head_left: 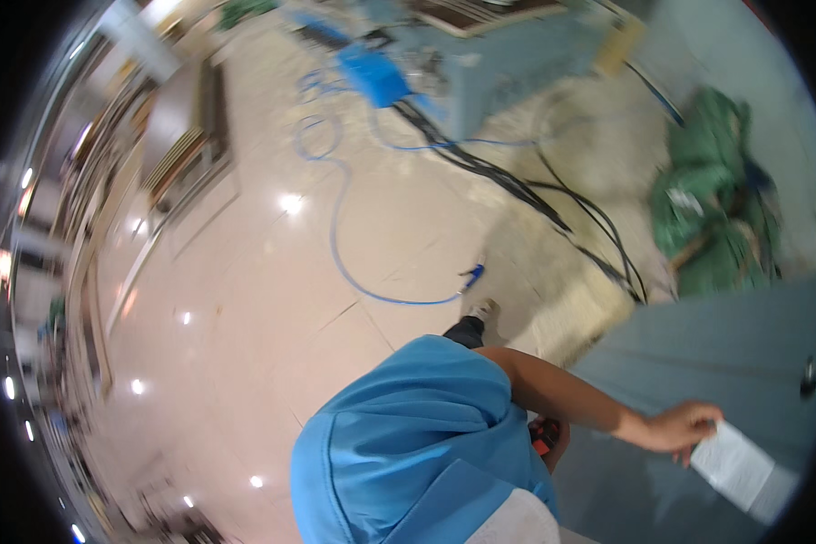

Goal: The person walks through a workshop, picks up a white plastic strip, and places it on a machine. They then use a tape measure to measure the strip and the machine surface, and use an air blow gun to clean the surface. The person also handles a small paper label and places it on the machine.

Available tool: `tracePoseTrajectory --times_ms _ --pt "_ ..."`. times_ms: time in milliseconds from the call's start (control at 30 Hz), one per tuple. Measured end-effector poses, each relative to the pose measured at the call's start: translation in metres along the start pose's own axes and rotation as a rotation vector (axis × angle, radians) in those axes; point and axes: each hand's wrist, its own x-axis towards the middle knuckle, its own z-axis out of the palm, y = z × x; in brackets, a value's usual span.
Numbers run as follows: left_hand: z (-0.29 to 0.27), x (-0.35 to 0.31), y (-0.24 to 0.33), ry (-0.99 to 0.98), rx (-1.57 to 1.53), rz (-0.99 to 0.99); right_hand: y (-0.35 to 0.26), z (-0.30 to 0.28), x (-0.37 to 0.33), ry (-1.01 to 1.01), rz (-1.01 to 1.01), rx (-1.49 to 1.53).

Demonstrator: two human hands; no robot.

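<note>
My left arm in its blue sleeve (417,399) reaches across to the right. At its end, my left hand (683,427) is closed on the upper corner of a white sheet of paper (739,467), which hangs over a blue-grey metal surface (707,363). Below that forearm, a strip of skin that appears to be my right hand (558,448) shows beside a small red-and-black object (544,435). The sleeve and the left arm hide most of it, so its fingers do not show. The view is smeared by motion.
Black cables (490,168) run over the dusty floor from a blue box (372,75). A thin blue hose (340,236) ends in a blue air gun (472,276). Green sacks (712,199) lean at the right. Stacked boards (177,159) stand at the left.
</note>
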Motion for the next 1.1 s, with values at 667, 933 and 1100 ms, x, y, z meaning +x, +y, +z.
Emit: tracePoseTrajectory --times_ms 667,933,1100 --pt "0.022 0.012 0.098 0.317 0.194 0.605 -0.017 0.026 0.04 -0.609 0.265 -0.441" --pt "0.03 0.011 0.108 0.328 0.275 0.708 -0.009 0.032 0.027 -0.663 0.315 -0.502" --pt "0.036 0.01 0.108 0.335 0.488 0.864 -0.01 0.03 0.033 -0.68 0.316 -0.509"
